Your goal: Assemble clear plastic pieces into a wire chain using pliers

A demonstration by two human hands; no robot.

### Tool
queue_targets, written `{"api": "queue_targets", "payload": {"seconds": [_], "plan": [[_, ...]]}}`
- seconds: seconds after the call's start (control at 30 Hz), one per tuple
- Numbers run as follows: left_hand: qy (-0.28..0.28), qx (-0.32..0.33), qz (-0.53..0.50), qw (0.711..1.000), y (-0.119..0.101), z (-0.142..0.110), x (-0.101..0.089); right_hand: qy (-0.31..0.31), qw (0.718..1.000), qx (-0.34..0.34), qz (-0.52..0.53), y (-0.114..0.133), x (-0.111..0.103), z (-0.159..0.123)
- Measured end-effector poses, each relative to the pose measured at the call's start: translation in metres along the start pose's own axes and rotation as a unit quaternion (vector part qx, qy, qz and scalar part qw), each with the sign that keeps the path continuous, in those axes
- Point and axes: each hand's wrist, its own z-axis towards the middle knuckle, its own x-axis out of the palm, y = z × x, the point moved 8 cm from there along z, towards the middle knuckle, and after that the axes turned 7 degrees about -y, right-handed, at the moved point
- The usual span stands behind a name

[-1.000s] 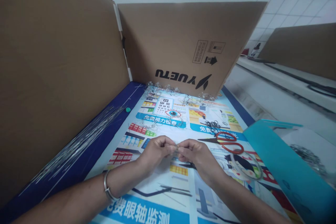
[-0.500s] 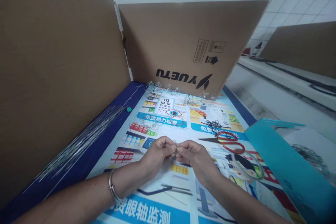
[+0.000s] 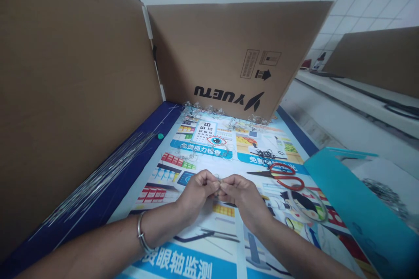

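My left hand (image 3: 200, 189) and my right hand (image 3: 241, 192) meet fingertip to fingertip over the middle of the printed sheet. Both are closed in a pinch on one small piece of thin wire (image 3: 217, 177); a little loop of it shows above the fingers, and the rest is hidden. Right of my right hand lie scissors (image 3: 278, 175) with red handles, blades pointing left. Just behind them is a small heap of dark wire rings (image 3: 266, 155). A coil of clear wire (image 3: 322, 213) rests in front of the scissors.
Long straight wires (image 3: 98, 183) lie along the left. Cardboard panels (image 3: 209, 52) stand at the left and back, with several bent wire pieces (image 3: 209, 110) along the back one's foot. An open turquoise box (image 3: 353, 209) with wire pieces stands right. Pliers (image 3: 209, 235) lie in front.
Hardly anything differs. Both hands stay pinched together at the same spot, and the left wrist with its bangle has shifted very slightly.
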Motion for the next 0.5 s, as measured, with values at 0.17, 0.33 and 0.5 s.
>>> {"api": "queue_targets", "payload": {"seconds": [0.17,0.33,0.5], "plan": [[-0.004,0.007,-0.001,1.000,-0.002,-0.001,0.002,0.002,1.000,-0.011,-0.022,0.004,0.002,0.001],[-0.006,0.019,0.051,0.998,-0.016,0.000,0.001,0.024,0.995,-0.030,-0.093,0.018,0.001,0.003],[-0.044,0.085,0.182,0.979,-0.034,0.010,-0.017,0.037,0.951,-0.099,-0.290,0.039,-0.009,-0.008]]}}
